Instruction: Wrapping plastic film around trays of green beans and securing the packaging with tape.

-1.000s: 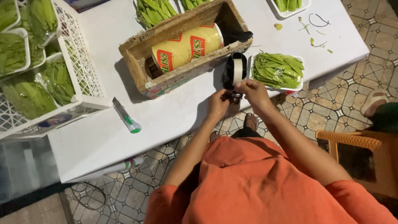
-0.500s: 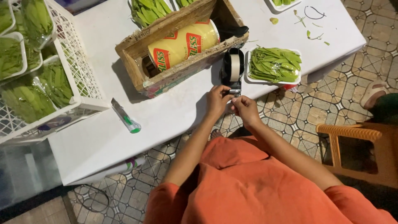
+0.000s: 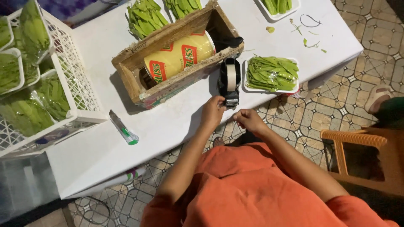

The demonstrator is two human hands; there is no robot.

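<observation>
My left hand (image 3: pixel 213 110) pinches the front end of the black tape dispenser (image 3: pixel 229 82) at the near edge of the white table (image 3: pixel 168 126), between the wooden box (image 3: pixel 176 54) and a tray of green pods (image 3: pixel 271 74). My right hand (image 3: pixel 249 120) hovers just off the edge, fingers curled; whether it holds tape I cannot tell. The dispenser looks stiff and weighty, best steadied by its body, while the tape is thin, sticky and best pulled by its free end.

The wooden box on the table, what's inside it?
Inside the wooden box lies a large yellow roll with red labels, on its side. A dark object sits at the right end. The box floor beneath the roll is hidden.
</observation>
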